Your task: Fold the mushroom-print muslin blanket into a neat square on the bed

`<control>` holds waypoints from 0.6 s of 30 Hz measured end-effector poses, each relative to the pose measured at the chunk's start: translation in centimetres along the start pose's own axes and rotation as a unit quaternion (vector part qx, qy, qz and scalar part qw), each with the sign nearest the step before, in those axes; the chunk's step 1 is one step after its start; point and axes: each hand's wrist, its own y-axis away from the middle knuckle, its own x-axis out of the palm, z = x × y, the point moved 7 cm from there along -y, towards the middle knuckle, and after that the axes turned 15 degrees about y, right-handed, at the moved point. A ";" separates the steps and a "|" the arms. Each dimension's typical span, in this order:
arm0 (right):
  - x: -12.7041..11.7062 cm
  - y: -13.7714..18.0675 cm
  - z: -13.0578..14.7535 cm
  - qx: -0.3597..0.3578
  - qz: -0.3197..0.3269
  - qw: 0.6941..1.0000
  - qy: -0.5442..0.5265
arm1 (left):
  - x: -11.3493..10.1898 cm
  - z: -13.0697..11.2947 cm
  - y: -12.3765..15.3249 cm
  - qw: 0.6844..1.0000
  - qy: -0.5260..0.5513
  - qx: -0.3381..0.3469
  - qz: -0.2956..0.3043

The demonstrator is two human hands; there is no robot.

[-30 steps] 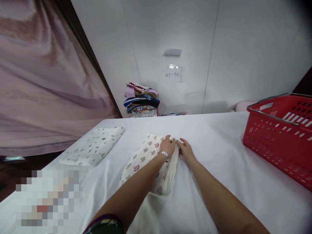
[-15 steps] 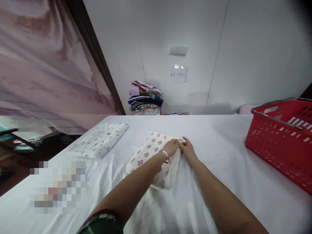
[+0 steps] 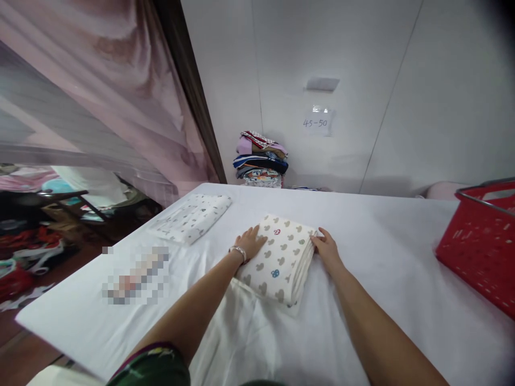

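A: What lies around the middle of the white, cloth-covered tabletop (image 3: 386, 246)?

B: A folded off-white cloth with grey rounded prints (image 3: 281, 254), one red motif and one blue among them. It sits well in from the far and left edges, its layered folds facing right.

A: And the left hand (image 3: 250, 244)?

B: Open, laid palm down across the cloth's left side, fingers spread a little. A silver-coloured bracelet (image 3: 240, 253) circles that wrist.

A: The right hand (image 3: 326, 251)?

B: Its thumb and fingers touch the far right corner of the cloth. I cannot tell whether they pinch it.

A: Anything else on the tabletop?

B: Near its far left corner, a second folded white fabric with small dark prints (image 3: 197, 214). Close to the left edge, something blurred into blocks (image 3: 137, 276), impossible to make out. Over on the right side stands a red plastic basket with a metal handle (image 3: 475, 252).

A: Beyond the far edge?

B: A stack of folded multicoloured clothes (image 3: 261, 161), against a pale panelled wall (image 3: 301, 43).
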 end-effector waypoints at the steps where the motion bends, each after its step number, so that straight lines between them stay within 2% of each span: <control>1: 0.0 0.0 0.0 0.002 0.000 1.000 0.010 | 0.2 0.1 -0.1 1.000 0.002 -0.001 0.003; 6: 0.2 0.0 -0.1 0.022 -0.002 0.998 0.052 | 0.2 -2.0 -0.4 1.000 -0.023 0.009 -0.008; 11: 0.1 0.1 0.2 -0.004 -0.017 0.992 0.127 | 1.7 -4.5 -0.4 0.993 -0.035 0.110 0.001; 14: 0.1 0.0 0.1 0.000 -0.007 0.995 0.099 | 2.2 -4.6 -0.5 0.992 0.008 0.119 0.027; 18: -0.5 -0.2 -0.4 0.023 -0.017 0.999 0.043 | 0.5 -3.8 -0.2 0.988 0.090 0.105 0.067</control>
